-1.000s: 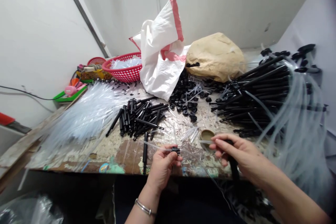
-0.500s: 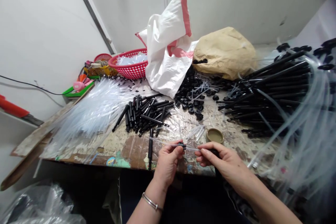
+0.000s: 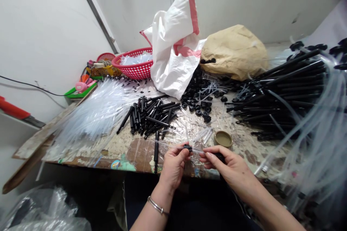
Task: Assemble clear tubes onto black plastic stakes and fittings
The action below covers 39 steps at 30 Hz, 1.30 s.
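My left hand [image 3: 175,164] is closed, thumb and fingertips pinching a small black plastic fitting [image 3: 187,147]. A thin clear tube [image 3: 197,150] runs from the fitting to my right hand [image 3: 229,164], whose fingertips are closed on it. Part of a black piece [image 3: 220,157] shows against the right hand's fingers; the rest of it is hidden. Another length of clear tube extends leftward beyond my left hand. Close by on the left, a single black rod [image 3: 156,151] lies on the worktable [image 3: 138,151]. A small round olive dish [image 3: 223,139] stands just beyond my right hand.
Black rods [image 3: 151,115] are heaped mid-table, with clear tubes [image 3: 92,112] left of them. Black caps [image 3: 200,108] lie below a white sack [image 3: 173,54] and a tan bag [image 3: 235,52]. A red basket [image 3: 135,72] stands behind. Rods with long tubes [image 3: 292,90] crowd the right side.
My right hand has come slightly closer to my left, shortening the stretch of tube between them. The left hand keeps its pinch on the fitting. The view has shifted a little.
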Motion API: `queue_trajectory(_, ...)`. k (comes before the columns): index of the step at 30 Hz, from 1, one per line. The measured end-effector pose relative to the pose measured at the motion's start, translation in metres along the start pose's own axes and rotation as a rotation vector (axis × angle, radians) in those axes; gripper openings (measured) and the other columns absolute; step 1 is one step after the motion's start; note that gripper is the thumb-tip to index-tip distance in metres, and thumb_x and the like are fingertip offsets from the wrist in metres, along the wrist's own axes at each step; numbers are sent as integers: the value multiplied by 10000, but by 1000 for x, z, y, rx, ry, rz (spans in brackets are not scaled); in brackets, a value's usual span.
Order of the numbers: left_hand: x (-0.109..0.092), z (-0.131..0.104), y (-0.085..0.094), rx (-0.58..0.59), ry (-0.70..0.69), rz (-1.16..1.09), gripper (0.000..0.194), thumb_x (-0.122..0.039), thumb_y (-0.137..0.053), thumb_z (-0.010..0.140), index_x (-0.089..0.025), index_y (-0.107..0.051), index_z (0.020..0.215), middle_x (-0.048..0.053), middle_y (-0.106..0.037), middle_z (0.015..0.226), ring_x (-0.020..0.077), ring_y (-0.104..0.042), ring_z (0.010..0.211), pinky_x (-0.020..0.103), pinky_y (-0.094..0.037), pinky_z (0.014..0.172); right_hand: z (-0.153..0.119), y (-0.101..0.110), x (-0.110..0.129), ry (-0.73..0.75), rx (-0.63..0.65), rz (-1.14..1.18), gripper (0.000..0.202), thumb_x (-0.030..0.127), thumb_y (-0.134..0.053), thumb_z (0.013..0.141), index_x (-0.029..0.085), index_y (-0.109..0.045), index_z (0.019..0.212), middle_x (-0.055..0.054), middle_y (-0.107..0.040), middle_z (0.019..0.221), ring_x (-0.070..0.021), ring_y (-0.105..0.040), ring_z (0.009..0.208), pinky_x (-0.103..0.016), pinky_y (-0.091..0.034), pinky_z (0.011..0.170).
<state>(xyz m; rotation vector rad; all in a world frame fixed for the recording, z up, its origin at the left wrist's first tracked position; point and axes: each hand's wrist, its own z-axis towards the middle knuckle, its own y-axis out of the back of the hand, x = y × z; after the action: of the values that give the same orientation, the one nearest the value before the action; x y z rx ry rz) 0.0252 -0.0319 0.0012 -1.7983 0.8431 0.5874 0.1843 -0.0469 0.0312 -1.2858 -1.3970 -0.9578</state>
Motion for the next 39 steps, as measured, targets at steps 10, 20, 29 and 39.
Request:
queue_trajectory(10,-1,-2,4,55,19,-12,345,-184,-829,516,-107,-723,835,39,-692,686,99,-615,602,173,-450,578,8,-12,13,11,-50,-197,245,402,-633,717,163,-590,750,-39,-685,712,-156,-649,664,-274,-527,650)
queue_trajectory(20,-1,-1,10,58,16,-61,353,-217,-843,496,-136,-709,813,28,-689,693,107,-634,595,173,-461,563,10,-18,13,37,-31,-253,228,387,-631,718,161,-599,717,-30,-685,688,-141,-621,642,-246,-479,614)
queue_trajectory(29,-4,-2,9,66,26,-64,317,-227,-839,507,-125,-713,779,17,-668,722,83,-598,623,177,-459,631,7,-15,14,98,-47,-358,178,342,-612,725,168,-649,732,-23,-689,745,-153,-614,697,-256,-469,654)
queue_trajectory(39,-3,-1,9,82,17,-38,285,-212,-837,506,-137,-723,757,28,-680,769,100,-596,688,193,-456,661,7,-16,18,77,-44,-418,156,319,-612,703,167,-648,712,-33,-691,746,-160,-619,683,-264,-476,638)
